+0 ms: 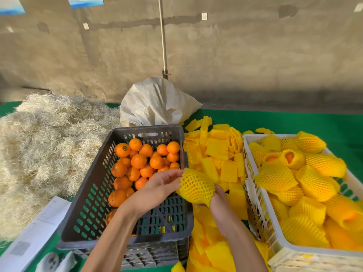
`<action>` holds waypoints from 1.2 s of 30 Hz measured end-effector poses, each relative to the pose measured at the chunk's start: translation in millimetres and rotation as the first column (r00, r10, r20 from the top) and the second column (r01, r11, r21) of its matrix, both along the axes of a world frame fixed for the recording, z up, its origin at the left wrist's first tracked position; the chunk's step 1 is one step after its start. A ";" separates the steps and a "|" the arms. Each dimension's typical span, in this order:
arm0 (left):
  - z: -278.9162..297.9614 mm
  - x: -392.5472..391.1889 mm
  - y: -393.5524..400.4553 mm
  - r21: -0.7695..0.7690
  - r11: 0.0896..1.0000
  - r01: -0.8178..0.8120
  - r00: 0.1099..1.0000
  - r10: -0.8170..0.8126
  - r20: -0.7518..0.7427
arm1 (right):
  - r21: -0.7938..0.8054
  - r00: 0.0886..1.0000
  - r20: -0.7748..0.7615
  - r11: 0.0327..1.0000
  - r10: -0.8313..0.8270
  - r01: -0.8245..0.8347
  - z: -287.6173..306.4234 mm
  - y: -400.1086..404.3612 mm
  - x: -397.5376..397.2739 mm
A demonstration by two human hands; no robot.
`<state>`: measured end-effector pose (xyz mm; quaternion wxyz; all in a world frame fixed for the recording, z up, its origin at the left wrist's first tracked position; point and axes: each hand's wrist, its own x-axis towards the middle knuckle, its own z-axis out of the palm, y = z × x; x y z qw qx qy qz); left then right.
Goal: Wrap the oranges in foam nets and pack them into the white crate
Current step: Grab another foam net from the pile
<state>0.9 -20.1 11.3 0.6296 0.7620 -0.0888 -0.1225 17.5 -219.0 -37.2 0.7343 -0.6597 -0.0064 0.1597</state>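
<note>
A yellow foam net (196, 186), stretched round an orange, is held between both hands over the gap between the two crates. My left hand (157, 188) pinches the net's left edge with thumb and fingers. My right hand (220, 205) cups it from below, fingers curled round it. The dark grey crate (125, 238) on the left holds several bare oranges (138, 160). The white crate (253, 173) on the right is filled with several net-wrapped oranges (275, 178).
A heap of flat yellow foam nets (218, 152) lies between the crates on the green table (294, 122). Pale straw-like packing (45, 146) covers the left. A white woven sack (155, 103) stands behind the dark crate. Papers (37, 230) lie at the front left.
</note>
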 end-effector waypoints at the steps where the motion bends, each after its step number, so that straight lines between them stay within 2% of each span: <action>1: -0.1 -0.9 -4.4 -0.004 1.000 -0.016 1.000 0.016 -0.023 | 0.037 0.998 -0.028 0.998 -0.059 0.060 -0.3 -0.2 2.9; 4: -0.7 -5.7 -22.8 -0.118 0.993 -0.020 0.989 0.003 -0.146 | 0.085 0.979 -0.080 0.977 -0.188 0.195 -8.4 -1.9 7.6; 8: -7.3 -0.6 -37.7 0.027 0.998 0.054 0.987 -0.058 0.151 | 0.163 0.963 -0.187 0.960 -0.196 0.227 -6.6 -5.5 1.4; 11: -5.3 8.6 -43.4 -0.101 0.995 0.001 0.993 0.011 0.121 | 0.176 0.961 -0.186 0.955 -0.206 0.239 9.6 -16.8 4.3; 13: -4.5 13.0 -47.5 -0.182 0.979 -0.087 0.993 0.101 0.067 | 0.169 0.984 -0.095 0.972 -0.148 0.163 28.9 -32.1 -0.5; 15: -8.1 19.7 -55.0 -0.220 0.961 -0.168 0.984 0.177 0.018 | 0.056 0.981 0.138 0.989 -0.140 0.133 40.6 -49.8 -5.7; 17: -10.8 26.2 -69.0 -0.265 0.932 -0.248 0.969 0.237 -0.073 | -0.073 0.905 0.358 0.960 -0.229 0.272 40.8 -67.6 -9.4; 19: -9.9 30.2 -85.8 -0.315 0.891 -0.327 0.941 0.275 -0.199 | -0.109 0.815 0.478 0.898 -0.329 0.426 36.1 -83.6 -10.2; 20: -7.5 31.3 -94.6 -0.324 0.883 -0.340 0.934 0.276 -0.228 | -0.127 0.778 0.526 0.873 -0.343 0.471 34.8 -91.7 -9.9; 22: -4.6 33.3 -113.7 -0.284 0.895 -0.344 0.931 0.286 -0.225 | -0.202 0.752 0.604 0.863 -0.263 0.464 33.2 -105.6 -8.9; 25: -0.2 34.5 -148.6 -0.226 0.935 -0.274 0.952 0.230 -0.201 | -0.278 0.818 0.558 0.897 -0.142 0.345 28.1 -120.8 -9.5; 27: 1.6 36.5 -177.1 -0.237 0.957 -0.165 0.979 0.130 -0.155 | -0.246 0.830 0.513 0.888 -0.221 0.388 25.9 -132.3 -12.9; 30: 0.9 42.0 -215.6 -0.264 0.962 -0.074 0.992 0.044 -0.118 | -0.234 0.784 0.516 0.823 -0.345 0.517 24.0 -159.6 -16.4; 34: -16.2 55.8 -253.8 -0.165 0.986 0.008 0.997 -0.021 -0.077 | -0.337 0.734 0.546 0.696 -0.404 0.634 20.6 -198.0 -22.2; 36: -25.3 62.7 -261.1 -0.117 0.993 -0.015 1.000 0.013 -0.017 | -0.352 0.709 0.545 0.646 -0.447 0.678 14.8 -209.8 -24.7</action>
